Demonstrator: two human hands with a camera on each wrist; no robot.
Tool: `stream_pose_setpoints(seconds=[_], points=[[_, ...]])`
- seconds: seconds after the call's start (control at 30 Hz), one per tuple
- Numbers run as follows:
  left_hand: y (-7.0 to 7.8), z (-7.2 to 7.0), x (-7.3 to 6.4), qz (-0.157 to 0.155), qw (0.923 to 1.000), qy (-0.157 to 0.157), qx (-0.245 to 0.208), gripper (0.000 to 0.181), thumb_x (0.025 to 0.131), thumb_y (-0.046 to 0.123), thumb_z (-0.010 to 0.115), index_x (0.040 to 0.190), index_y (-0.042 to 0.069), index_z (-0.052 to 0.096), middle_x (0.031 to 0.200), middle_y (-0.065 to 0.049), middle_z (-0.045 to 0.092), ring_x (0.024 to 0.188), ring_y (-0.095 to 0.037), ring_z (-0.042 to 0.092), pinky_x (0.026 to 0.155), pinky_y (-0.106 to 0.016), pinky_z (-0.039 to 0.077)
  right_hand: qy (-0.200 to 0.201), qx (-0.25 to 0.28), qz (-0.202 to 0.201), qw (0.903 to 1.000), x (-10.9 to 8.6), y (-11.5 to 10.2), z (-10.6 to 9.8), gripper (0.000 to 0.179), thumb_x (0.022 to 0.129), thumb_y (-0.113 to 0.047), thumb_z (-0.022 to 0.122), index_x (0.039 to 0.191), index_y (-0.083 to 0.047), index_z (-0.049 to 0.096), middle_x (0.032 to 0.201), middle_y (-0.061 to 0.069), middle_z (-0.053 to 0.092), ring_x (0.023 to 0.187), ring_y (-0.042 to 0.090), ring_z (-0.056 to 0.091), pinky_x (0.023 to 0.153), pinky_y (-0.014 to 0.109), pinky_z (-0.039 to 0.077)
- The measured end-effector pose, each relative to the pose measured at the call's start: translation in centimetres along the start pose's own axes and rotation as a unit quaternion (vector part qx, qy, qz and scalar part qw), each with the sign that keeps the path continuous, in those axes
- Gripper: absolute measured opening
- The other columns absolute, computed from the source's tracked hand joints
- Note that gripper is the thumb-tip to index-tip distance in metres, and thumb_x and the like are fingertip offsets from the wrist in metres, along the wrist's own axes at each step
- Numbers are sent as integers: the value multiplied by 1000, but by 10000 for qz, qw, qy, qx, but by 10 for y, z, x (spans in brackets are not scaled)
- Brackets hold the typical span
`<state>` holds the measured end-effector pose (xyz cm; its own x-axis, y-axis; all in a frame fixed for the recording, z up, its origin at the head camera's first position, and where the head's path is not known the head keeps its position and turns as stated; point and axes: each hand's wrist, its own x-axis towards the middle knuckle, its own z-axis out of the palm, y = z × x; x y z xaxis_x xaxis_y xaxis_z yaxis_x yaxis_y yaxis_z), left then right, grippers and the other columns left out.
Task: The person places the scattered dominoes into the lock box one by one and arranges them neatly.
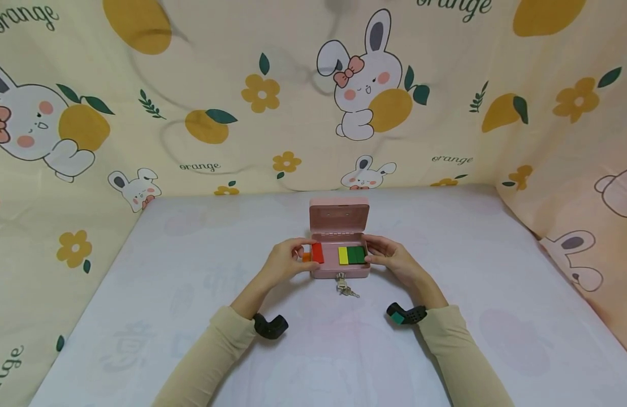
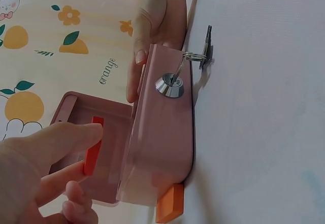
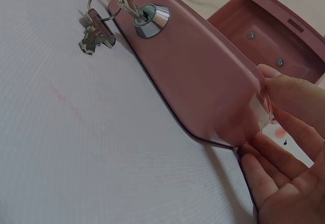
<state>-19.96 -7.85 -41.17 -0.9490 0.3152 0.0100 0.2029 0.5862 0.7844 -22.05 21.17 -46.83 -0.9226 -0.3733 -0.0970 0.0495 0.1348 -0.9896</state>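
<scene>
A pink metal cash box [image 1: 332,254] stands on the table, its lid [image 1: 339,217] raised at the back. Between thumb and fingertip my left hand [image 1: 285,259] pinches a red block [image 2: 93,145], held at the box's left end. Yellow [image 1: 342,255] and green blocks [image 1: 355,255] lie side by side inside, toward the right. My right hand [image 1: 398,262] holds the box's right end, thumb at the rim and fingers along the outside. An orange block [image 2: 170,203] sits outside, beside the left end, partly behind my left hand in the head view.
Keys [image 3: 96,33] on a ring hang from the lock [image 3: 152,21] in the box's front. Pale cloth covers the table [image 1: 344,350]. A printed curtain [image 1: 293,124] rises behind it and at both sides. Each wrist wears a black camera band [image 1: 271,327].
</scene>
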Motion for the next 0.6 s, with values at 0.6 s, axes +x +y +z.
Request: stream_pose_setpoints(seconds=[0.6], points=[[2, 8, 10, -32, 9999, -115, 31, 48, 77, 15, 81, 121, 8, 66, 81, -15, 57, 73, -14, 45, 61, -21, 32, 40, -14, 27, 10000, 1, 1, 0, 64, 89, -7, 65, 145, 3, 36, 154, 23, 33, 145, 34, 31, 99, 7, 40]])
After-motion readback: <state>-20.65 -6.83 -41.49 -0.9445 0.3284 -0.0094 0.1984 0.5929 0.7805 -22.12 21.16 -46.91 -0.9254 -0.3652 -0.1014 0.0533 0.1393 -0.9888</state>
